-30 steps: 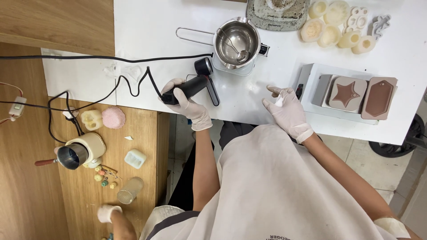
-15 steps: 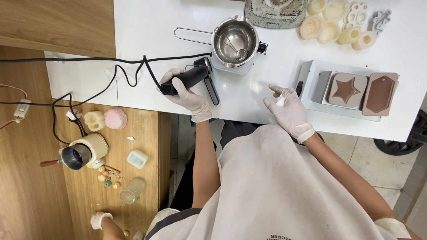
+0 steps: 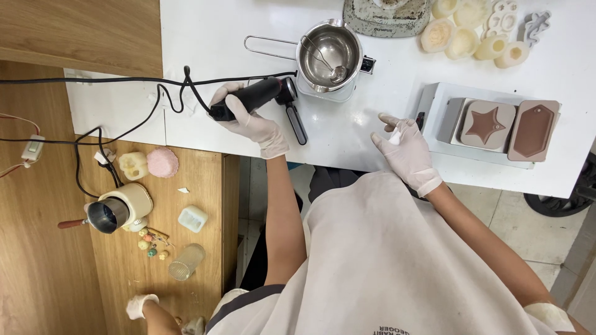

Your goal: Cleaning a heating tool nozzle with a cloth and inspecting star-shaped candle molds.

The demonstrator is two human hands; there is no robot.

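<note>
Left hand (image 3: 251, 121), white glove, fingers clamped around black heat gun (image 3: 254, 98) by its handle. Heat gun held just above white desk (image 3: 223, 37), nozzle end pointing toward steel pot (image 3: 329, 53), close beside it. Black cord (image 3: 124, 80) trailing from the gun's rear across the desk edge and down over the wooden floor (image 3: 37, 248).

Right hand (image 3: 403, 152), also gloved, resting at the near edge of the desk, fingers spread apart, thumb and forefinger pinched on a small white scrap (image 3: 395, 138); too small to tell what it is. Hand just beside grey tray (image 3: 444, 105).

Steel pot: wire handle pointing left, spoon (image 3: 326, 62) lying inside. Black flat tool (image 3: 297, 123) on the desk between the two hands, below the pot. Grey tray carrying two brown moulds, side by side: star mould (image 3: 490, 125) on the left, tag-shaped mould (image 3: 532, 130) on the right. Pale wax shapes (image 3: 472, 37) grouped at the far right of the desk, well apart from both hands.

Lower left, on the floor: small cream-coloured pot (image 3: 121, 208) with dark inside and wooden handle, pink round piece (image 3: 162, 162) touching a pale yellow piece (image 3: 133, 165), clear cup (image 3: 185, 262), pale block (image 3: 192, 218), a few coloured beads (image 3: 151, 243). Another person's gloved hand (image 3: 141, 305) at the bottom edge, near the cup, holding nothing visible.
</note>
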